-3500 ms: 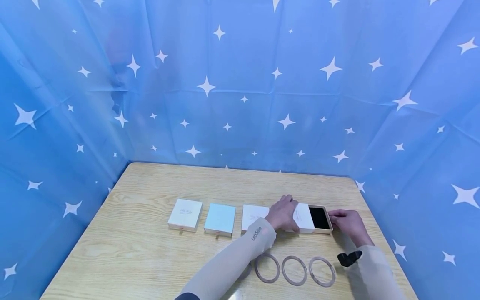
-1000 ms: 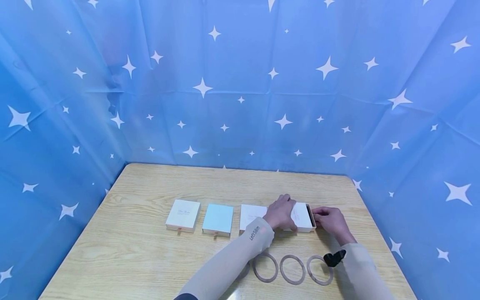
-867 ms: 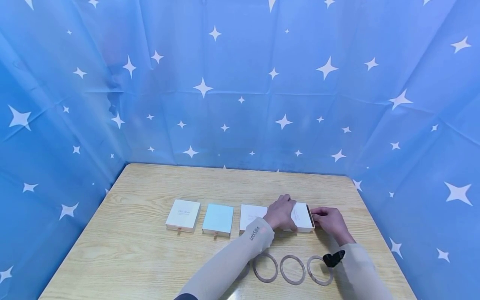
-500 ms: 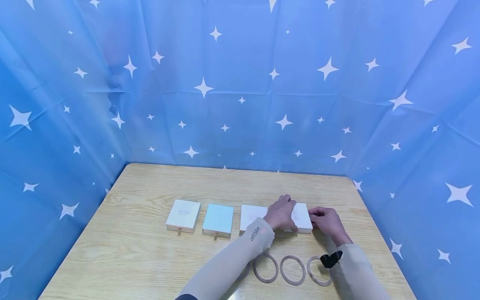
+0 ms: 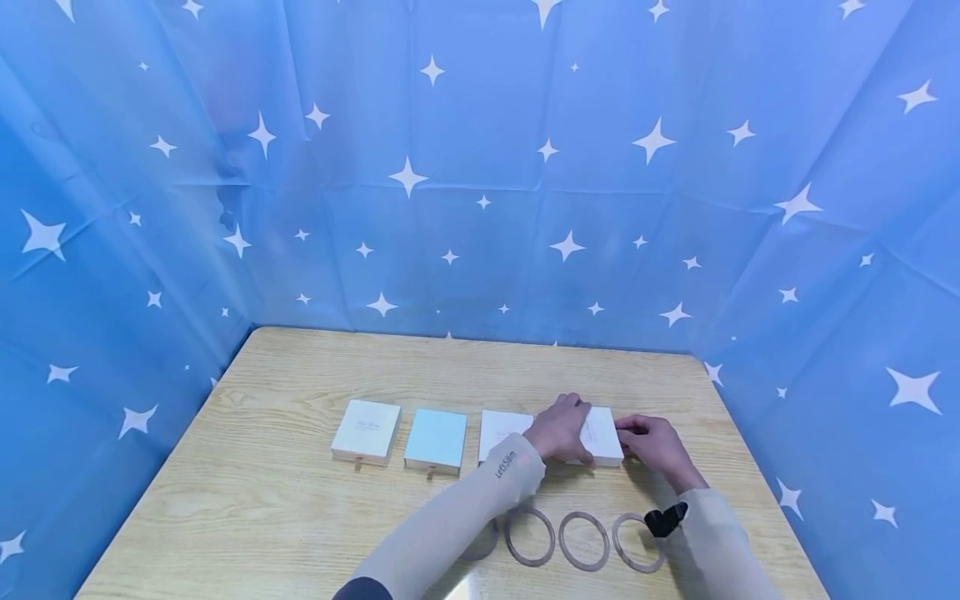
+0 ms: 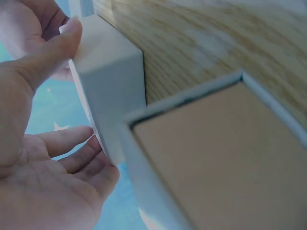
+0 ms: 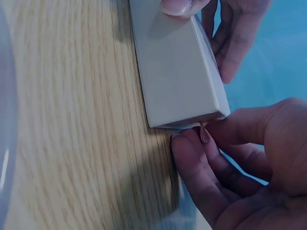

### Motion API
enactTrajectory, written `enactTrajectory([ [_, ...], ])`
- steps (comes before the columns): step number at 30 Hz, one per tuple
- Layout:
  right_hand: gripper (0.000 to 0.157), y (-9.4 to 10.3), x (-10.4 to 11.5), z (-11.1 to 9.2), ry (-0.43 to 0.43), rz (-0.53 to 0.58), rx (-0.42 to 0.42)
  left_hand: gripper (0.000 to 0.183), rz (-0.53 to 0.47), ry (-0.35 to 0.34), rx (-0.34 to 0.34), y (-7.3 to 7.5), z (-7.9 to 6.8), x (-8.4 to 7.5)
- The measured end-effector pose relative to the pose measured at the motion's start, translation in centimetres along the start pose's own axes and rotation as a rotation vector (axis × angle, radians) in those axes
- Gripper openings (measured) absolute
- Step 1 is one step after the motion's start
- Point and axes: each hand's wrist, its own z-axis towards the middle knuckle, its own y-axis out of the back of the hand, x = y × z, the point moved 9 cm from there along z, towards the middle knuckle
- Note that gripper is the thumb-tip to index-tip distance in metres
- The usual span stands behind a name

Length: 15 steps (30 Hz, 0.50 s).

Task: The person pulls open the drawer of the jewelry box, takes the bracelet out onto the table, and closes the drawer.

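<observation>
A white printed drawer box (image 5: 602,437) lies at the right end of a row on the table, turned sideways. My left hand (image 5: 558,429) grips it, thumb on the near side and fingers on the far side, as the left wrist view shows. My right hand (image 5: 656,446) touches the box's right end with bent fingertips. A small ribbon tab (image 7: 204,132) sticks out of that end, between the thumb and fingers. In the head view the drawer is fully inside its sleeve. A neighbouring white box (image 5: 506,433) is partly hidden by my left arm.
Farther left stand another white box (image 5: 367,429) and a light blue box (image 5: 437,439), ribbon tabs facing me. Several translucent bangles (image 5: 584,542) lie in a row at the front, one partly under my left sleeve. A blue star-patterned curtain (image 5: 480,167) surrounds the wooden table (image 5: 225,492).
My right hand has moved left, pushing the drawer into its sleeve; the dark interior seen earlier is covered. My left hand stays on the box.
</observation>
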Motion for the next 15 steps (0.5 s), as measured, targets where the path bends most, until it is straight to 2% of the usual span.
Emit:
enactTrajectory([
  [6, 0.032, 0.3, 0.7, -0.3, 0.026, 0.006, 0.019, 0.109, -0.005, -0.027, -0.003, 0.0, -0.1, -0.2],
  [10, 0.036, 1.1, 1.6, -0.7, 0.073, -0.039, 0.011, 0.108, -0.041, -0.003, -0.039, 0.5, -0.3, -0.1],
  [13, 0.038, 1.7, 2.1, -0.8, 0.109, -0.083, 0.001, 0.104, -0.179, 0.059, -0.077, 0.9, -0.8, 0.3],
  [15, 0.039, 1.9, 2.5, -0.7, 0.147, -0.111, 0.002, 0.101, -0.319, 0.112, -0.112, 1.2, -1.4, 0.8],
])
